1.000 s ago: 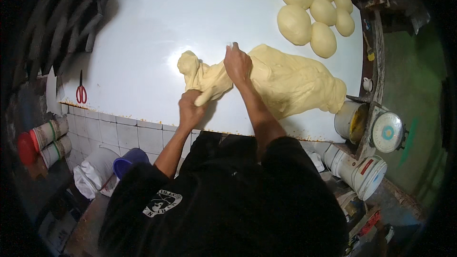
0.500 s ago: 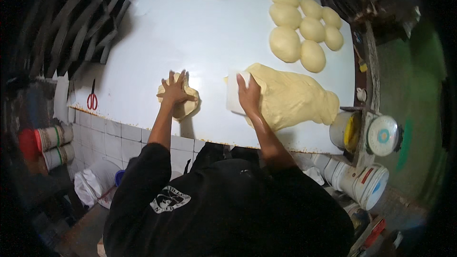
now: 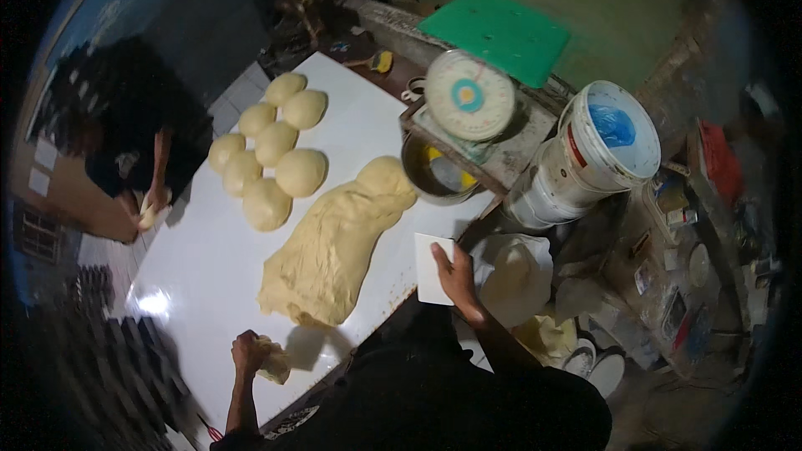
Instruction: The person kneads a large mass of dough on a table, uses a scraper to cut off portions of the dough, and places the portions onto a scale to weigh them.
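Observation:
My left hand (image 3: 248,352) has its fingers closed around a small lump of pale dough (image 3: 274,362) at the near side of the white table (image 3: 205,284). In my right hand (image 3: 457,277) is a flat white dough scraper (image 3: 432,276), held beside the table's near edge, apart from the dough. Between and beyond my hands lies a long mass of pale yellow dough (image 3: 330,250). Several smooth dough balls (image 3: 276,144) sit grouped behind it.
A dial scale (image 3: 474,113) with a green board (image 3: 497,33) behind it stands past the table's right end, above a metal pot (image 3: 418,171). White buckets (image 3: 560,175) and an open sack (image 3: 514,280) are at the right. A co-worker (image 3: 138,142) handles dough at the far left, near stacked dark trays (image 3: 117,367).
My view has swung to the right. The scraper has left the big dough's edge and come up in my right hand. My left hand has gone from spread fingers to gripping the small lump.

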### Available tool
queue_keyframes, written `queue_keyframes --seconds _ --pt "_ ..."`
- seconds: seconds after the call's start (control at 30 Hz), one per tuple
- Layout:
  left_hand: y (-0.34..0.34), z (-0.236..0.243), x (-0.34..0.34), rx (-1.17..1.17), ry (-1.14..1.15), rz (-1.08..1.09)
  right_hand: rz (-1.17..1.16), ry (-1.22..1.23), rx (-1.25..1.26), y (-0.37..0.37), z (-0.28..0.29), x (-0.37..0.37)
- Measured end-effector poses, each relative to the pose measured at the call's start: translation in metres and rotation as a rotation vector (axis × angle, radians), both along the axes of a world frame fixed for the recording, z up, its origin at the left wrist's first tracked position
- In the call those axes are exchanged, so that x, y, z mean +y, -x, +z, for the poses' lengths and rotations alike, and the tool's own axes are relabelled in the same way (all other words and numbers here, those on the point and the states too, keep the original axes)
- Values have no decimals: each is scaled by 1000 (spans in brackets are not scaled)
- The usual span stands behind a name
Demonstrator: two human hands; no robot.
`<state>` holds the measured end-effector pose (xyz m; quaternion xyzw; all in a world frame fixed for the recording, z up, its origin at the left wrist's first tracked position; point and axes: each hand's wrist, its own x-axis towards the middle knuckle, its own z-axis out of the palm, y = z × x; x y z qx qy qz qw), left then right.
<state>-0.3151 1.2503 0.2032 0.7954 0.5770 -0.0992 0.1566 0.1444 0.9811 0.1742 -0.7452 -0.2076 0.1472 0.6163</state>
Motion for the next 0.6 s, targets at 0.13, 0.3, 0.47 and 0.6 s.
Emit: queue_keyframes --seconds 0.13,0.3,0.47,0.6 --pt "-162 161 -1 -671 74 -224 -164 -18 -64 -51 15 -38" --pt "-369 311 -31 -1316 -90 -473 -236 -146 -121 -96 17 -52" --pt "-558 402 -41 -1419 -36 -850 -331 -160 -188 -114 34 -70" --pt "-669 395 -33 -1172 -163 -1148 -442 -214 -98 -117 37 -98"
